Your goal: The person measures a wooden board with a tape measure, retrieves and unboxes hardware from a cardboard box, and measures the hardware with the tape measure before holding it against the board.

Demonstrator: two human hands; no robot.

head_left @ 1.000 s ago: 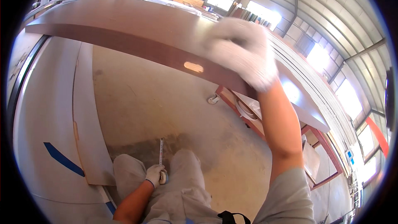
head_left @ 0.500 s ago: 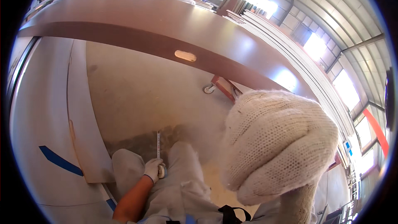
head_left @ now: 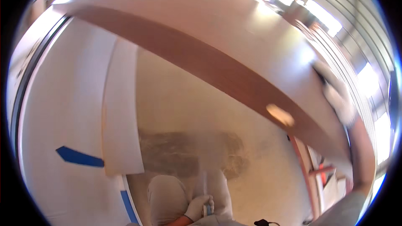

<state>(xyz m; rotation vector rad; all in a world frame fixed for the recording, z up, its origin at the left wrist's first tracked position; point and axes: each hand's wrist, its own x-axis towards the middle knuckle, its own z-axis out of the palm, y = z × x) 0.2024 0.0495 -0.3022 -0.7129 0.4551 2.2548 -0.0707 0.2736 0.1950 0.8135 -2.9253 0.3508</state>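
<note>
1. Brown board [head_left: 180,16]: it lies across the view in front of the person. The step in hand seems to be handling this board; the next move, I judge, calls for a sure hold at its far edge.
2. Red frame [head_left: 302,163]: below the board's right end.
3. Right hand [head_left: 340,100]: at the board's far edge; blurred, so I cannot tell if it clamps.
4. Left hand [head_left: 196,208]: nearer than the board, apart from it, closed around the tape measure [head_left: 207,210].
</note>
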